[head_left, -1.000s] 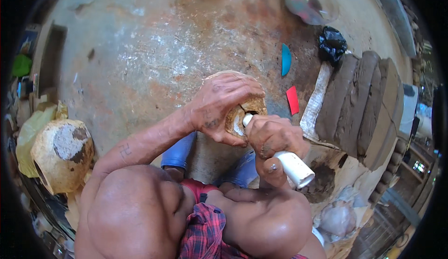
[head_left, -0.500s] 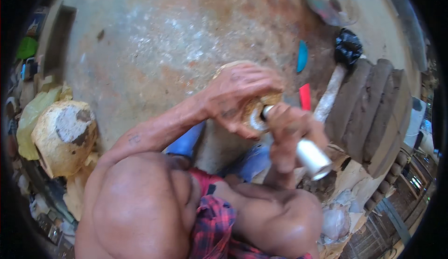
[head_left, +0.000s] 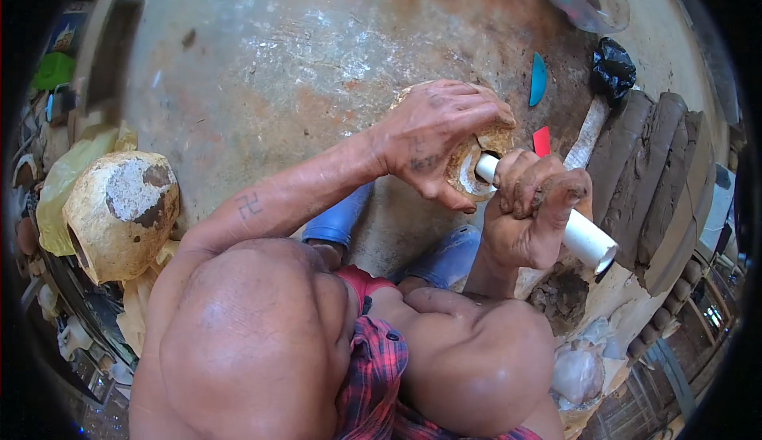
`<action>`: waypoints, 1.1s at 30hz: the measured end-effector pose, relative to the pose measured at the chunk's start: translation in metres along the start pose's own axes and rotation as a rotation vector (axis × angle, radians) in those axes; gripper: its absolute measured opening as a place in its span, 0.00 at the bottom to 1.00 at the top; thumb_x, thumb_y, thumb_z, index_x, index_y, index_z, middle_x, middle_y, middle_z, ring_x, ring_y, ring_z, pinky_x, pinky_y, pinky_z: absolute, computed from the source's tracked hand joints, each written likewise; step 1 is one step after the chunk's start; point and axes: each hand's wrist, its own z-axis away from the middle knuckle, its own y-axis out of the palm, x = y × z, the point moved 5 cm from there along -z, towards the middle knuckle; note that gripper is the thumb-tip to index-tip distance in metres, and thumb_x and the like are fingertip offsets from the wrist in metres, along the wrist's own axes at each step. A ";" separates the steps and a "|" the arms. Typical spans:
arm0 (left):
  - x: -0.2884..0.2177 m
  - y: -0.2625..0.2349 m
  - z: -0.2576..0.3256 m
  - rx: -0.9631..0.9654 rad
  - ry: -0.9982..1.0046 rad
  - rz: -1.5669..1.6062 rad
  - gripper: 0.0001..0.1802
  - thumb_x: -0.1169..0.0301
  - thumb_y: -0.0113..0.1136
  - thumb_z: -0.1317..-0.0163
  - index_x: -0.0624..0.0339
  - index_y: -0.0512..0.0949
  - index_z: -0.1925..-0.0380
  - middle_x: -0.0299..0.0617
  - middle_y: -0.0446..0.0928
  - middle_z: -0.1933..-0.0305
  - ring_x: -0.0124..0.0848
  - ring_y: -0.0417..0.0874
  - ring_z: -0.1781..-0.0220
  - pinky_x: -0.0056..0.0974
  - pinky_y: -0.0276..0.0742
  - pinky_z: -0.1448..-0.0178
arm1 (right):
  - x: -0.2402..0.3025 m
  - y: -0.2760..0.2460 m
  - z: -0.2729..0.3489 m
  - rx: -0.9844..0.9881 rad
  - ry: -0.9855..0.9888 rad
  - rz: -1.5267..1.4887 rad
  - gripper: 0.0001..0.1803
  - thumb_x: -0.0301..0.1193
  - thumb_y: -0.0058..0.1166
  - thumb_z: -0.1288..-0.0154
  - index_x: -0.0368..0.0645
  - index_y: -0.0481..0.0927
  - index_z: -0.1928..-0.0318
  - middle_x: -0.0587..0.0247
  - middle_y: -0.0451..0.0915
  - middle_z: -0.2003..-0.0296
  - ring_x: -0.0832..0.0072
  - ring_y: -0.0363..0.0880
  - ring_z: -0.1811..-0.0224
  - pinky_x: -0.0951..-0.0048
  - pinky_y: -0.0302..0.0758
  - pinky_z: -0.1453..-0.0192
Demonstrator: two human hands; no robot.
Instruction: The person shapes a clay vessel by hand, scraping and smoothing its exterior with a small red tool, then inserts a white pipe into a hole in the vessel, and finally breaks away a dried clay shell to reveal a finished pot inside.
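My left hand (head_left: 444, 138) is wrapped over a rough tan, hollow piece, perhaps a mould (head_left: 463, 172), with a pale ring round a dark hole. Most of this piece is hidden under the fingers. In the fist of my right hand (head_left: 540, 202), smeared with brown clay, is a white plastic pipe (head_left: 589, 242). It slants down to the right, and its upper end is at the hole. How deep the end sits I cannot tell. Beyond my right hand lie a red scraper (head_left: 541, 141), partly hidden, and a teal half-moon scraper (head_left: 537, 80).
Thick slabs of brown clay (head_left: 635, 170) are stacked at the right. A pale stick-like tool (head_left: 589, 129) with a black plastic-wrapped head (head_left: 613, 69) lies beside them. At the left stands a large rounded tan mould (head_left: 123, 214) near yellow plastic (head_left: 67, 190).
The whole view has shifted, with my hands and the things around now further right. My right hand and the pipe, blurred before, now show sharply. The pipe's upper end remains at the hole.
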 end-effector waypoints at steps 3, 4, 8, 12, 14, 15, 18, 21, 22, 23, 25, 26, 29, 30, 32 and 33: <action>0.001 0.001 0.003 -0.006 -0.003 0.017 0.49 0.46 0.79 0.68 0.60 0.79 0.43 0.48 0.84 0.42 0.50 0.84 0.37 0.53 0.79 0.34 | -0.004 0.000 0.000 0.053 -0.089 0.004 0.20 0.38 0.61 0.20 0.43 0.69 0.68 0.65 0.69 0.79 0.77 0.65 0.79 0.68 0.63 0.72; 0.002 0.003 0.003 0.001 -0.014 0.012 0.49 0.46 0.79 0.68 0.60 0.79 0.43 0.48 0.84 0.42 0.50 0.84 0.37 0.53 0.79 0.34 | -0.005 -0.001 0.001 0.065 -0.126 0.031 0.20 0.37 0.61 0.20 0.42 0.70 0.69 0.64 0.70 0.78 0.77 0.66 0.79 0.69 0.64 0.72; 0.000 0.003 0.002 -0.001 -0.018 0.019 0.49 0.46 0.79 0.67 0.59 0.79 0.43 0.48 0.84 0.42 0.51 0.84 0.37 0.53 0.79 0.35 | -0.006 -0.001 -0.002 0.097 -0.229 0.179 0.20 0.36 0.62 0.22 0.39 0.72 0.71 0.62 0.74 0.78 0.78 0.68 0.79 0.70 0.65 0.75; 0.001 0.000 0.002 0.017 -0.018 0.044 0.49 0.47 0.79 0.67 0.59 0.79 0.42 0.49 0.84 0.42 0.51 0.84 0.38 0.53 0.79 0.35 | -0.007 -0.009 -0.001 -0.001 -0.006 0.425 0.21 0.38 0.53 0.16 0.43 0.65 0.67 0.66 0.66 0.82 0.78 0.61 0.83 0.70 0.60 0.75; 0.001 0.000 0.001 0.007 -0.004 0.033 0.49 0.47 0.80 0.68 0.59 0.79 0.42 0.49 0.83 0.42 0.51 0.84 0.38 0.53 0.79 0.35 | -0.005 -0.013 -0.003 -0.063 0.055 0.331 0.26 0.41 0.61 0.20 0.40 0.67 0.73 0.65 0.70 0.81 0.80 0.65 0.81 0.73 0.62 0.75; 0.002 0.000 0.000 0.002 0.003 0.029 0.49 0.47 0.80 0.68 0.59 0.79 0.42 0.49 0.83 0.42 0.51 0.84 0.38 0.53 0.79 0.35 | -0.005 -0.009 -0.003 -0.034 0.059 0.251 0.25 0.41 0.61 0.20 0.40 0.67 0.72 0.66 0.69 0.81 0.80 0.64 0.81 0.73 0.61 0.75; 0.004 0.000 0.002 0.001 0.004 0.013 0.49 0.47 0.80 0.68 0.59 0.78 0.43 0.50 0.83 0.44 0.52 0.84 0.39 0.52 0.79 0.36 | -0.011 -0.005 -0.002 0.031 0.032 0.180 0.21 0.40 0.51 0.15 0.43 0.68 0.69 0.69 0.64 0.81 0.80 0.60 0.81 0.72 0.60 0.73; 0.000 0.001 0.001 0.024 -0.007 0.010 0.48 0.47 0.81 0.69 0.58 0.77 0.45 0.49 0.83 0.45 0.52 0.84 0.39 0.53 0.79 0.38 | -0.011 0.001 -0.002 -0.045 -0.011 0.150 0.21 0.41 0.45 0.12 0.46 0.68 0.67 0.70 0.62 0.81 0.81 0.58 0.81 0.72 0.61 0.72; 0.000 0.001 0.000 0.017 -0.003 0.009 0.48 0.47 0.81 0.69 0.58 0.77 0.45 0.49 0.83 0.46 0.52 0.84 0.40 0.53 0.79 0.38 | -0.010 0.002 -0.002 -0.093 -0.025 0.133 0.21 0.42 0.45 0.12 0.46 0.69 0.67 0.71 0.62 0.81 0.81 0.58 0.81 0.72 0.61 0.72; -0.001 0.002 0.000 0.008 0.000 0.009 0.48 0.47 0.81 0.69 0.58 0.77 0.45 0.49 0.83 0.47 0.52 0.84 0.40 0.53 0.79 0.38 | -0.008 0.001 -0.003 -0.034 -0.028 0.132 0.21 0.44 0.44 0.12 0.48 0.69 0.67 0.71 0.62 0.81 0.81 0.58 0.82 0.73 0.62 0.72; -0.001 0.002 0.002 -0.013 0.005 0.005 0.47 0.47 0.81 0.69 0.57 0.77 0.46 0.49 0.83 0.48 0.52 0.84 0.41 0.53 0.79 0.39 | -0.010 -0.004 -0.001 -0.034 -0.065 0.088 0.22 0.45 0.45 0.12 0.48 0.69 0.67 0.70 0.62 0.81 0.81 0.58 0.83 0.73 0.62 0.73; -0.001 0.001 0.002 -0.026 0.011 0.000 0.48 0.47 0.81 0.69 0.57 0.77 0.46 0.49 0.83 0.48 0.52 0.84 0.41 0.53 0.79 0.39 | -0.009 -0.004 -0.002 -0.035 -0.087 0.068 0.22 0.45 0.45 0.12 0.49 0.68 0.67 0.70 0.62 0.81 0.81 0.58 0.83 0.73 0.62 0.73; -0.001 -0.001 0.001 -0.040 0.023 -0.002 0.48 0.47 0.81 0.69 0.57 0.77 0.45 0.49 0.83 0.48 0.52 0.84 0.41 0.54 0.79 0.38 | -0.005 -0.002 0.000 0.085 -0.148 0.106 0.21 0.46 0.47 0.13 0.49 0.67 0.67 0.68 0.64 0.82 0.80 0.60 0.83 0.73 0.62 0.73; -0.002 -0.001 0.001 -0.041 0.027 0.001 0.48 0.47 0.81 0.69 0.57 0.77 0.45 0.49 0.83 0.48 0.53 0.84 0.41 0.54 0.79 0.38 | -0.003 -0.001 0.000 0.134 -0.169 0.131 0.22 0.46 0.48 0.13 0.48 0.67 0.67 0.68 0.65 0.82 0.79 0.61 0.83 0.73 0.62 0.74; 0.002 -0.001 0.001 0.047 -0.019 -0.005 0.51 0.45 0.81 0.66 0.59 0.78 0.41 0.51 0.83 0.41 0.53 0.82 0.35 0.54 0.78 0.33 | -0.001 -0.003 -0.002 0.140 -0.149 0.162 0.22 0.42 0.48 0.13 0.45 0.67 0.68 0.67 0.65 0.82 0.79 0.61 0.83 0.72 0.61 0.75; 0.002 0.001 0.002 0.092 -0.043 -0.006 0.52 0.43 0.81 0.65 0.60 0.78 0.39 0.52 0.82 0.38 0.54 0.81 0.32 0.55 0.77 0.31 | -0.001 -0.002 -0.003 0.116 -0.107 0.206 0.22 0.41 0.48 0.13 0.44 0.67 0.68 0.67 0.64 0.82 0.79 0.60 0.83 0.72 0.61 0.75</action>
